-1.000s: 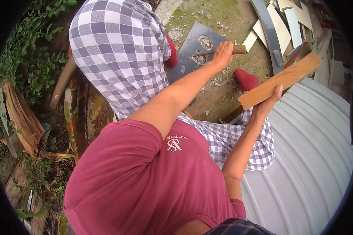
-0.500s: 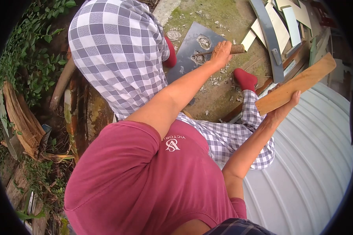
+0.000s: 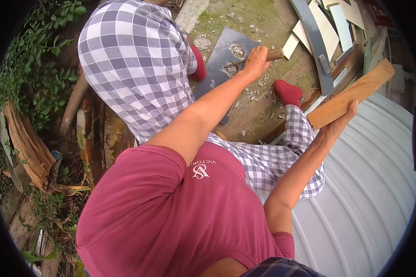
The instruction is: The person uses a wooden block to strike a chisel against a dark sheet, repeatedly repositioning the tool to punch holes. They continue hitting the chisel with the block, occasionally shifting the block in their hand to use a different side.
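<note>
Step in hand, my read: positioning the tool (image 3: 276, 54) at one of two ragged patches on the dark board (image 3: 213, 62), which lies on the ground (image 3: 263, 113) between the feet. Left hand (image 3: 255, 62) is closed round the tool near its thick end; the thin shank points across the board to the patch nearer the body (tip too small to make out, can't say if it's touching). Right hand (image 3: 337, 124) holds the wood piece (image 3: 353, 94) from below, fingers curled up to its long edge, well apart from the tool. Part of that grip is hidden.

Bringing the two together would call for a steady left hand, a secure right grip and the wood's flat face lined up with the tool's thick end (judgement, nothing is in contact there).

Edges: board's left side runs close by the left foot (image 3: 198, 63); right foot (image 3: 289, 92) is between the board and the wood, so swing height matters. Grey strip (image 3: 315, 44) and pale boards (image 3: 330, 32) crowd the far right; ribbed sheet (image 3: 356, 184) sits under and beside the right forearm. Best room looks to be above the chip-strewn ground, between board and right foot.
</note>
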Action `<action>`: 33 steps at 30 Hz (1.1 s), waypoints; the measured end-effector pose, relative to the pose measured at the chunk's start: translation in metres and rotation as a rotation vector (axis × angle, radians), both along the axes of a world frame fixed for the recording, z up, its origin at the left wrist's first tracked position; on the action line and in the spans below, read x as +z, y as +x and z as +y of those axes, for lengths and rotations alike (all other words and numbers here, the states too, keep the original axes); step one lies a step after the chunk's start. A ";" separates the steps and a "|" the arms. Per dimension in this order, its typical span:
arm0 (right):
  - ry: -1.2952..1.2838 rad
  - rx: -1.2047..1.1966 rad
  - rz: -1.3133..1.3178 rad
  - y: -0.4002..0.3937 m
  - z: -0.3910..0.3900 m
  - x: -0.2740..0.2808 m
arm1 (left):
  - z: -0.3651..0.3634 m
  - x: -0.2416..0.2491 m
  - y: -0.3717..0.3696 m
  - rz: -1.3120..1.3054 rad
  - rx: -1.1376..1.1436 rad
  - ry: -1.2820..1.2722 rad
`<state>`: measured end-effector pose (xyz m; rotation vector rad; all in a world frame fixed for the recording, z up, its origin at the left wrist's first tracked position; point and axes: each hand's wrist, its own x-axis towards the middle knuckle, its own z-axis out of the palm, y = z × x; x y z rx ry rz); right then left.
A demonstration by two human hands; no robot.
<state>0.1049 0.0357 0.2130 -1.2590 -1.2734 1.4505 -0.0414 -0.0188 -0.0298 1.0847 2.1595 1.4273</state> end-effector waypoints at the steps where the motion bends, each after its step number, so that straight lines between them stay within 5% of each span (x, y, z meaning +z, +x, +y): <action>1: 0.016 -0.033 0.057 -0.003 0.005 -0.001 | 0.001 0.001 0.000 -0.020 0.009 -0.003; 3: 0.099 0.010 -0.011 -0.005 0.002 -0.042 | 0.001 -0.001 0.000 -0.001 0.006 0.004; 5: 0.021 0.277 -0.406 -0.019 -0.033 -0.082 | 0.001 -0.001 -0.002 0.022 -0.003 0.011; 6: -0.133 0.475 -0.373 -0.009 -0.043 -0.122 | 0.001 0.000 -0.003 -0.003 0.008 -0.014; 9: -0.083 0.526 -0.538 -0.024 -0.068 -0.092 | 0.004 0.002 -0.010 -0.036 0.011 -0.032; 17: -0.194 0.372 -0.308 0.010 -0.070 -0.077 | -0.006 0.001 -0.001 0.001 0.004 0.025; 24: -0.283 0.118 -0.185 0.038 -0.072 -0.100 | -0.004 0.004 -0.049 -0.273 0.092 -0.026; 28: -0.233 0.102 -0.149 0.039 -0.065 -0.102 | -0.005 -0.012 -0.086 -0.242 0.327 0.009; 33: -0.238 0.141 -0.138 0.029 -0.069 -0.096 | -0.050 -0.089 -0.153 -0.745 1.016 0.210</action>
